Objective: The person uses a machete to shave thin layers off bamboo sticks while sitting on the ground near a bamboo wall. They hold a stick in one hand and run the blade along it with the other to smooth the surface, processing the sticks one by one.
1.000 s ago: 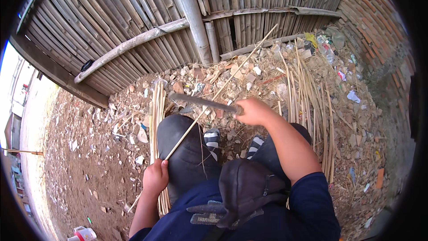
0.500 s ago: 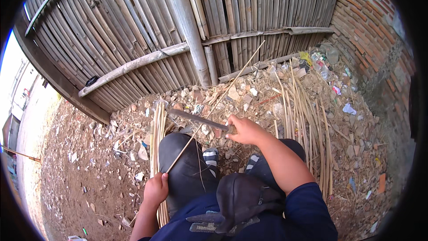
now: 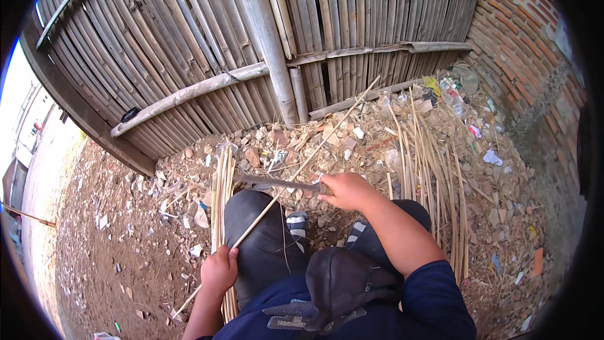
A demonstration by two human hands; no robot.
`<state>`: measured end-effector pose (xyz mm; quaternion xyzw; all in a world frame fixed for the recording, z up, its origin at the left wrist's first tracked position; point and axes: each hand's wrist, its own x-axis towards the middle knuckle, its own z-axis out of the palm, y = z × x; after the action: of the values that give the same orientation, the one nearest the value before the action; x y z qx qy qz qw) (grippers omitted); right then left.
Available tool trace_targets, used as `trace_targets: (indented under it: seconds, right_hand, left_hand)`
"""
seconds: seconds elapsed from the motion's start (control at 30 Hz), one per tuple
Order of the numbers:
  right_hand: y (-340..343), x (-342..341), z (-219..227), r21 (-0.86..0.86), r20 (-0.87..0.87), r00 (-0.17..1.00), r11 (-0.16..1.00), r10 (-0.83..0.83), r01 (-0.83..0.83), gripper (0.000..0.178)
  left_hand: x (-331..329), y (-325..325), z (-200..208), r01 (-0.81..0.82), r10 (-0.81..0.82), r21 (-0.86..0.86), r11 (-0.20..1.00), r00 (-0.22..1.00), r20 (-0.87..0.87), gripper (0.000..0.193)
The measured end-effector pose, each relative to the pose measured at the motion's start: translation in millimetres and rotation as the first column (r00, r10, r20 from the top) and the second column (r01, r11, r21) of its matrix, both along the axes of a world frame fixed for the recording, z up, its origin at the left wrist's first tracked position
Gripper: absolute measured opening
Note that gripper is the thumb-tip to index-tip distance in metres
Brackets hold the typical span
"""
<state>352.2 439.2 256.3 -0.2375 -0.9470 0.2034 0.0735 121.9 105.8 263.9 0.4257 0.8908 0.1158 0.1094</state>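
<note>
While the left hand (image 3: 219, 269) grips a thin cane (image 3: 259, 217), a knife (image 3: 292, 184) crosses it

The cane slants from the closed left fingers over the left knee (image 3: 244, 208), up and right toward the fence (image 3: 207, 44). The right hand (image 3: 343, 191), fingers wrapped around the knife's handle, is nearer the crossing, just right of the cane; the blade points left. Whether the two touch cannot be told. A print (image 3: 286, 323) marks the shirt (image 3: 390, 327), but no writing is readable.
</note>
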Motion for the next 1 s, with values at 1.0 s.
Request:
trace_targets:
  seconds: [1.0]
  right_hand:
    - [2.2, -8.8, -3.4, -0.139, 0.09, 0.996, 0.99, -0.017, 0.03, 0.034]
  left_hand:
    - [-9.7, -0.9, -19.5, 0.065, -0.065, 0.065, 0.996, 0.998, -0.005, 0.036]
